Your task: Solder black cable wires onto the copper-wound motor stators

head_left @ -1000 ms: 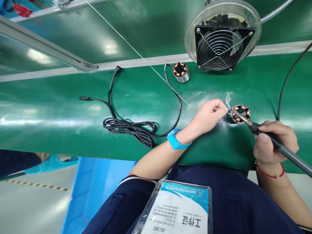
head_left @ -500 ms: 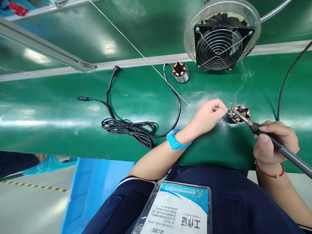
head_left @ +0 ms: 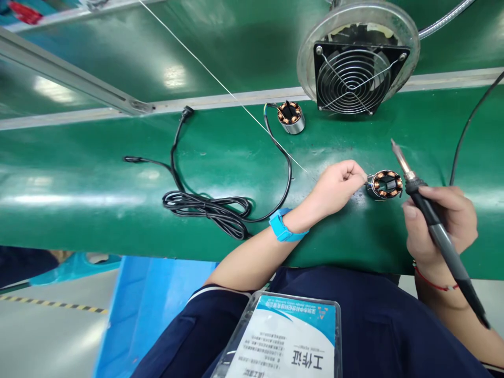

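My right hand (head_left: 441,226) is wrapped round the dark handle of a soldering iron (head_left: 433,220), whose metal tip points up and left, off the work. Just left of the iron, a motor stator (head_left: 385,185) with a ring of copper windings lies on the green bench. At the stator's left side, my left hand (head_left: 340,184) pinches a thin wire running to it; the fingertips hide the wire's end. A blue strap circles my left wrist. Farther back stands a second stator (head_left: 291,118) joined to a black cable.
The coiled black power cable (head_left: 208,205) lies on the left of the bench (head_left: 79,173). A round fan unit with a wire guard (head_left: 352,84) overhangs the back. Thin white solder wire (head_left: 220,81) slants down toward my left hand. A blue bin (head_left: 157,304) stands below the front edge.
My right hand has lifted the soldering iron's tip off the near stator's left side, up and to the right, with the handle now steeper. The left hand has stayed in place.
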`<state>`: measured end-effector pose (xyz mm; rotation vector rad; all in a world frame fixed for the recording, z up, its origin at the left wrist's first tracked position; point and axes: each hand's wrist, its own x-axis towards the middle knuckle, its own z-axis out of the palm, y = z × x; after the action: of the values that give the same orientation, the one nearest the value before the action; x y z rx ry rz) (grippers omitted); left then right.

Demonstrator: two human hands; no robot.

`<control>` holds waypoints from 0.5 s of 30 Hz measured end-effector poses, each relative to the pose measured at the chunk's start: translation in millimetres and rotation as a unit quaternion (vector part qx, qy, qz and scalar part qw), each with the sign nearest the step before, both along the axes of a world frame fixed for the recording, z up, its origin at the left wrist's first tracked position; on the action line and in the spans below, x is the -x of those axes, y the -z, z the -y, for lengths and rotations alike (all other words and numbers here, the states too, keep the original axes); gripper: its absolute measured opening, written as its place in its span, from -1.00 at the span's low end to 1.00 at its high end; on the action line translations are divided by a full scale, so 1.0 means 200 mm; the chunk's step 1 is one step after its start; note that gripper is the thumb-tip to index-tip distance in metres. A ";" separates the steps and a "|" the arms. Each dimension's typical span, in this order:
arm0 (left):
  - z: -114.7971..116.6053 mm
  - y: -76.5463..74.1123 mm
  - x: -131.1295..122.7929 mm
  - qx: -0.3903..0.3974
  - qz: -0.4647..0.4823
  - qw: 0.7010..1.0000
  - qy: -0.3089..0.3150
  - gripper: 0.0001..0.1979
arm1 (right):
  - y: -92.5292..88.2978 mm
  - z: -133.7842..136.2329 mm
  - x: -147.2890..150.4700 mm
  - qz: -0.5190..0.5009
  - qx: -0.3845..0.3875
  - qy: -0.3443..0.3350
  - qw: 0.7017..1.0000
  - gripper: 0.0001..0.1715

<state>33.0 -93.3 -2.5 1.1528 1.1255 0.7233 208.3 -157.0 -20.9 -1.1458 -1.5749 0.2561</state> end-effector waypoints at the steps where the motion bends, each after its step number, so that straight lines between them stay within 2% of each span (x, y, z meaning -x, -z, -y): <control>1: 0.00 0.00 0.00 -0.002 0.000 1.000 0.000 -0.86 | -0.02 0.00 0.01 0.011 0.014 0.003 1.000 -0.56; 3: 0.00 0.01 0.00 -0.006 -0.001 1.000 0.002 -0.86 | -0.04 0.00 0.02 0.026 0.023 0.007 0.999 -0.56; 9: -0.01 -0.01 0.00 -0.003 -0.007 1.000 0.004 -0.85 | -0.02 0.01 -0.01 0.012 -0.071 -0.011 0.997 -0.70; 15: -0.01 -0.01 0.00 0.000 -0.010 1.000 0.003 -0.83 | 0.01 0.02 -0.02 0.002 -0.060 -0.022 0.998 -0.76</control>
<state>32.4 -91.9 -1.2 1.1657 1.1394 0.7092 212.5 -161.3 -22.6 -1.0201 -1.5995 0.1858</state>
